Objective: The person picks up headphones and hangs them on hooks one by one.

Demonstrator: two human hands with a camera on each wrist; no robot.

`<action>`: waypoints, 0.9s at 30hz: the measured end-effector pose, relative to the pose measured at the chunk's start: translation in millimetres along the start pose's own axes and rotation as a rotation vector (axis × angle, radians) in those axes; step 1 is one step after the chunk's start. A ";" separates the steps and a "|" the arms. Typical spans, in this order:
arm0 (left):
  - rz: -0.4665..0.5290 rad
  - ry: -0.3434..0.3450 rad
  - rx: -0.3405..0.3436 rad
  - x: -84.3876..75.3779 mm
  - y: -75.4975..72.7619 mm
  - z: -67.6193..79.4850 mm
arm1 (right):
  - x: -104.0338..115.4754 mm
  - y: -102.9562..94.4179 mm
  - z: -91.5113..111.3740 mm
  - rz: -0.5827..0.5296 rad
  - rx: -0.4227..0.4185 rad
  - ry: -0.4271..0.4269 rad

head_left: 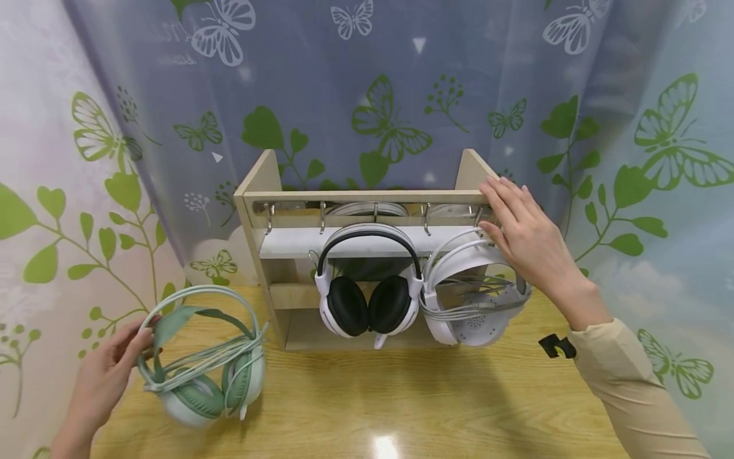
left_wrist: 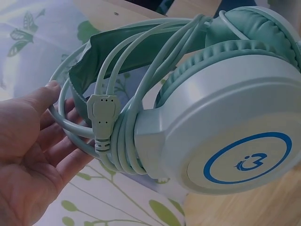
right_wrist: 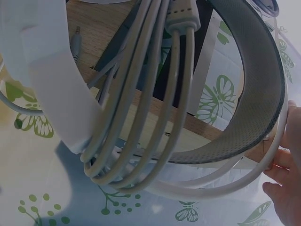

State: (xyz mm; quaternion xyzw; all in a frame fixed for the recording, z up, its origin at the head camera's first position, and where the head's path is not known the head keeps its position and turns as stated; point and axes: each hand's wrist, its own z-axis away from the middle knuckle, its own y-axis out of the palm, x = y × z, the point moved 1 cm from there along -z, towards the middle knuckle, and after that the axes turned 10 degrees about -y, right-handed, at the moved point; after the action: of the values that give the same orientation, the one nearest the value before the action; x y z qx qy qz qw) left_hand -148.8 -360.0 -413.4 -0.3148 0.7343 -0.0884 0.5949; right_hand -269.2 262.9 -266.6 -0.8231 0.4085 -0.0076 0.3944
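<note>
My left hand point(head_left: 109, 366) holds a pair of mint-green and white headphones point(head_left: 245, 379) by the headband, left of a wooden rack. Thumb and fingers pinch the thin outer band in the left wrist view; a bundled cord with a pale plug point(left_wrist: 103, 113) lies beside them. At the rack's top right corner, my right hand point(head_left: 530, 239) rests with its fingers extended over the wood. Just below that hand hang white headphones point(head_left: 438, 328) with a bundled grey cord. Their grey inner headband point(right_wrist: 261, 61) and white outer band show close to my right fingers.
The wooden rack point(head_left: 252, 239) stands on a wood-grain table point(head_left: 367, 401) and has a row of metal hooks point(head_left: 323, 218). White headphones with black ear pads point(head_left: 348, 306) hang at its middle. Patterned butterfly curtains point(head_left: 321, 76) surround the table behind and at both sides.
</note>
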 end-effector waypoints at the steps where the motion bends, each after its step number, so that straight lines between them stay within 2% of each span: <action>1: 0.002 0.007 0.004 -0.8 -1.3 0.4 | -0.1 0.0 0.1 0.001 0.000 0.000; 8: 0.025 0.043 0.012 -8.7 -6.7 1.5 | -0.1 -0.8 0.2 -0.004 0.000 0.003; 23: -0.008 0.015 0.034 -20.8 -6.7 0.9 | 0.8 0.8 0.3 -0.002 0.003 0.004; 27: 0.017 0.003 0.051 -23.9 -6.1 -0.8 | 0.6 0.2 0.0 -0.004 0.005 0.006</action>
State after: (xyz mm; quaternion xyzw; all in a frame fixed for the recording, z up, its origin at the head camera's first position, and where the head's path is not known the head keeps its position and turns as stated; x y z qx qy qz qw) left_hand -145.1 -351.4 -390.6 -0.2931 0.7354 -0.1026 0.6023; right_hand -268.9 262.4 -266.9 -0.8229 0.4080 -0.0120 0.3952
